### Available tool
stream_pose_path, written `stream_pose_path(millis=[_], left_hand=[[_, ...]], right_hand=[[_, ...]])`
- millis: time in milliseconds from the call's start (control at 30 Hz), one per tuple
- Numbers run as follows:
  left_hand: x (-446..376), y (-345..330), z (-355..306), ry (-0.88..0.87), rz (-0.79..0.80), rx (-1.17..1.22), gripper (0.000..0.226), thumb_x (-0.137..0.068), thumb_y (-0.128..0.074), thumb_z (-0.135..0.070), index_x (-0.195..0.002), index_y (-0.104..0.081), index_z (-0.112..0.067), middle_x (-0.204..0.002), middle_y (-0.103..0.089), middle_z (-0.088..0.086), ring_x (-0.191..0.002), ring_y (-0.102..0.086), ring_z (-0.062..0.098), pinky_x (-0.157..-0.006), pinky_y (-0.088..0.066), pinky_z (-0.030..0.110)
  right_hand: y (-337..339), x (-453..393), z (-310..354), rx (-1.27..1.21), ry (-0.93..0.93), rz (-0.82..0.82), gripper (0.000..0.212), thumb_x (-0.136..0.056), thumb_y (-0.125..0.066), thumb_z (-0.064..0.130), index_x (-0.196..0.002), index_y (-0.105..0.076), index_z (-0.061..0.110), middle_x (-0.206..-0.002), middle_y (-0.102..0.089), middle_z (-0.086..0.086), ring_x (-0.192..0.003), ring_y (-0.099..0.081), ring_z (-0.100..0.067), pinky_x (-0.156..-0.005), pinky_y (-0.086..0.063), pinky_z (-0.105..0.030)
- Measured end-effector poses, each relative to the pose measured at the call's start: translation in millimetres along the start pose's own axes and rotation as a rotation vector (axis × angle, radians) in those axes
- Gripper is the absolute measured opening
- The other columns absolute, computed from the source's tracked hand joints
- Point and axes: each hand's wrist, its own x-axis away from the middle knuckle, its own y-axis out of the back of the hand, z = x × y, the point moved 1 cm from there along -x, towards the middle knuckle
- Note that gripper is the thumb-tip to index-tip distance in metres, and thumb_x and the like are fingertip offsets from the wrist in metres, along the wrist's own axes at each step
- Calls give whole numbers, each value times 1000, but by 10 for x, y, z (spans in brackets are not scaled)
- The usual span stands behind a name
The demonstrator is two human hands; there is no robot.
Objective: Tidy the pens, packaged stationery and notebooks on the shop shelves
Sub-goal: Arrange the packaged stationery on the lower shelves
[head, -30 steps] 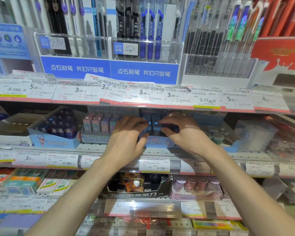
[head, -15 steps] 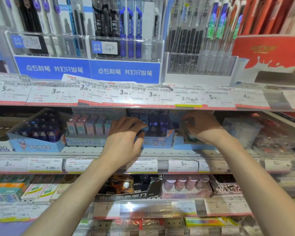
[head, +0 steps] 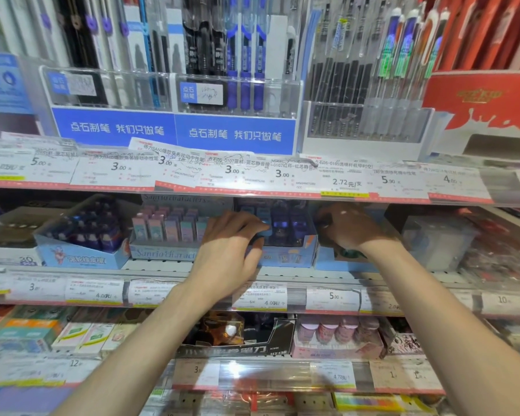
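1. The fingers [head: 252,228] of the left hand [head: 228,253] are curled over the front left corner of the light blue display box [head: 285,255] on the middle shelf. The fingertips reach in among the small blue and purple packages [head: 285,220] that stand upright in it, and the thumb lies against the box front. I judge this as a light grip on the box, not on one package.

2. The right hand [head: 347,228] is just to the right of the same box, deep under the upper shelf's price strip [head: 282,175]. Its fingers are bent inwards and in shadow. Whether they hold something, I cannot tell.

3. So the box sits between the two hands, with the left hand touching it and the right hand just beside its right wall. The left hand is the nearer one.

4. The box's long side runs left to right along the shelf edge, and the packages stand with their long axis vertical. A push to straighten it would go backwards, away from the person.

5. Directly left of the box is the Sanrio box [head: 165,235] with pink packages, close to the left wrist. Above, pens [head: 245,55] stand in clear holders.
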Motion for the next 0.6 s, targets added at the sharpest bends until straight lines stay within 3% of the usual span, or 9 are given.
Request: stream_pose_path(millis=[167,300,400,500,600], left_hand=[[1,6,14,7,17,9,31,-85,-57,-24,-113,-69,-20,-112,-64,-4,-107,-52,21,-86,-31,30],[-4,17,9,18,18,23,29,-86,-57,-25,-112,-69,-22,-111,-63,-4,-107,-51,21,-86,-31,30],[-9,30,-8,28,20,32,29,-87,-55,-29,-112,-69,-23,-112,-63,-5,-107,-51,20,-87,-32,30],[-16,35,-22,31,27,37,30,-88,-54,-32,-112,-69,-23,-112,-64,-5,-108,-51,21,-87,-31,30],[-23,44,-32,42,33,48,31,-90,-56,-35,-115,-68,-23,-115,-63,-4,-111,-51,21,-89,-31,31]], right_hand=[[96,99,-7,-90,-77,-49,30,-102,-51,25,-128,-63,17,-127,-65,-6,-118,-58,-29,-101,-43,-37],[127,171,-65,-371,-42,-216,20,-94,-65,27,-110,-68,16,-106,-72,-2,-100,-67,-22,-95,-51,-36],[173,300,-20,-600,27,-267,18,-91,-71,20,-103,-69,7,-97,-73,-13,-87,-69,-24,-90,-55,-38],[177,406,69,-724,76,-276,17,-89,-73,15,-101,-69,2,-96,-75,-14,-91,-70,-25,-91,-54,-39],[117,436,130,-727,72,-210,11,-89,-74,15,-100,-74,13,-99,-76,2,-95,-71,-11,-94,-55,-30]])
